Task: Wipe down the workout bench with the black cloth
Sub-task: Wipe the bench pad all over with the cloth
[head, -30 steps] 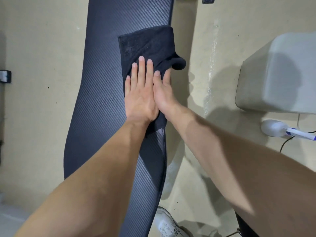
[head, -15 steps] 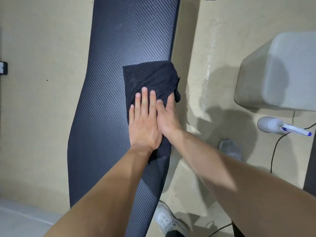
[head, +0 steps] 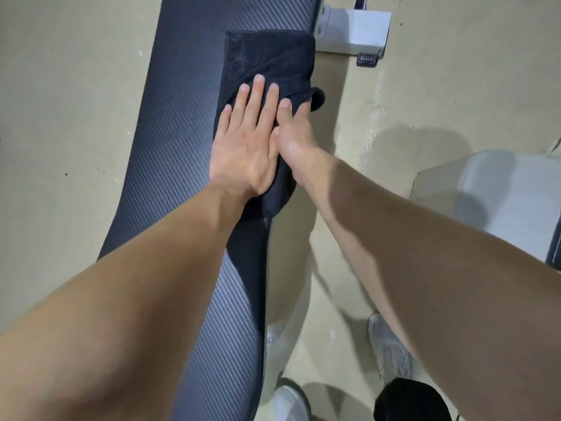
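Observation:
The workout bench (head: 182, 147) is a long dark pad with a carbon-weave texture that runs away from me. The black cloth (head: 270, 56) lies folded on the pad's right half, and one corner spills over the right edge. My left hand (head: 246, 144) presses flat on the cloth's near part with its fingers straight. My right hand (head: 294, 138) sits right beside it at the bench's right edge, its fingers on the cloth where it drapes over the side. Both forearms reach in from the bottom.
A white metal bracket (head: 355, 28) sits on the beige floor just beyond the cloth, right of the bench. A pale grey block (head: 491, 202) stands at the right. My white shoes (head: 391, 350) are on the floor beside the bench.
Both hands pulled the cloth toward me along the bench's right side, then pushed it away again. It now lies farther up the pad, near the white bracket.

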